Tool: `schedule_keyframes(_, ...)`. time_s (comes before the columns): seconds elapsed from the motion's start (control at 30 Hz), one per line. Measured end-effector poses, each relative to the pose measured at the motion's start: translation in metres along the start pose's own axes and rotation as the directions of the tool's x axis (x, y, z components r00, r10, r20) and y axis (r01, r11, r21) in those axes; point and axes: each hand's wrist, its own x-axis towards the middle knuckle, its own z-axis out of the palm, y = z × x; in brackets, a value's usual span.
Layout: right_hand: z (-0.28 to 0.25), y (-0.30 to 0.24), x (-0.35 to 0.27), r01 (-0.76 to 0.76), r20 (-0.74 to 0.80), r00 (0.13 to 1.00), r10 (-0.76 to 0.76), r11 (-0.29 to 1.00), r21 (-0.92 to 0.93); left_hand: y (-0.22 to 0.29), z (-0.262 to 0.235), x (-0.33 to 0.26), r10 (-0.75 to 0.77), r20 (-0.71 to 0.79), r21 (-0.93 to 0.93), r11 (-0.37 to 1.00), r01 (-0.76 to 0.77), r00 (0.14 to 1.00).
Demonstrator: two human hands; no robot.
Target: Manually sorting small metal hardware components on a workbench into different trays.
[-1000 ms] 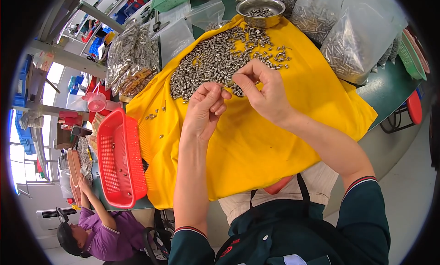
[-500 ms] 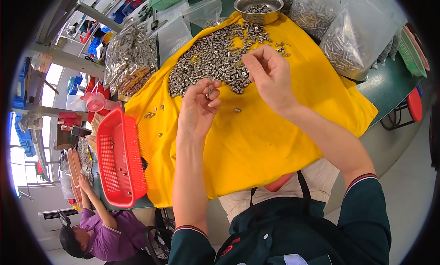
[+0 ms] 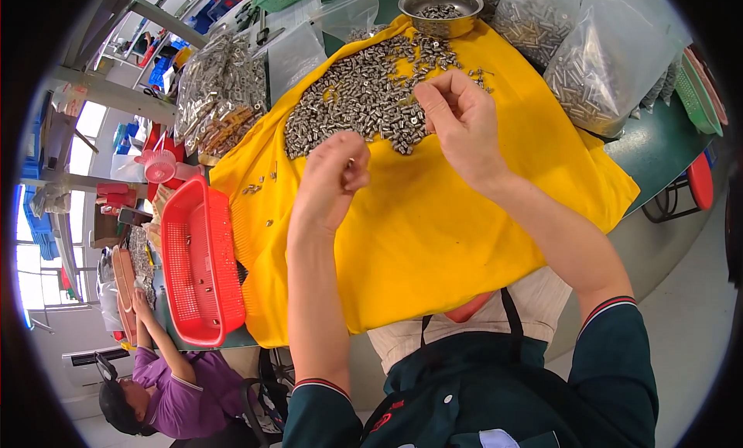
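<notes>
A heap of small silvery cylindrical metal fittings (image 3: 348, 99) is spread over the yellow cloth (image 3: 449, 231) in front of me. At the heap's near left edge, my left hand (image 3: 329, 177) is curled closed, slightly blurred; a bit of a metal fitting shows between its fingers. My right hand (image 3: 464, 130) hovers over the heap's right side, thumb and forefinger pinched together. Whatever that pinch holds is too small to make out. A few small loose metal pieces (image 3: 253, 188) lie on the cloth to the left.
Left of the cloth stands a red plastic basket (image 3: 224, 262) with a few pieces inside. A steel bowl (image 3: 441, 24) of fittings sits at the back, beside clear bags of metal parts (image 3: 592, 84). Another bag (image 3: 220, 92) is far left. A person in purple (image 3: 190, 398) works at lower left.
My left hand has curled further closed and turned. The single fitting seen below the heap between my hands is no longer visible there. My right hand has hardly moved, still pinched.
</notes>
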Motion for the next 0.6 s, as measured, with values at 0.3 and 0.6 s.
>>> schedule_keyframes(0.3, 0.003, 0.0, -0.003, 0.003, 0.023, 1.0, -0.003, 1.0, 0.005, -0.021, 0.001, 0.019, 0.466, -0.317, 0.762, 0.644, -0.071, 0.826)
schedule_keyframes(0.6, 0.003, 0.001, -0.001, -0.008, 0.022, 1.0, 0.008, 1.0, 0.003, -0.028, 0.002, 0.023, 0.644, 0.076, 0.997, -0.061, -0.049, 0.761)
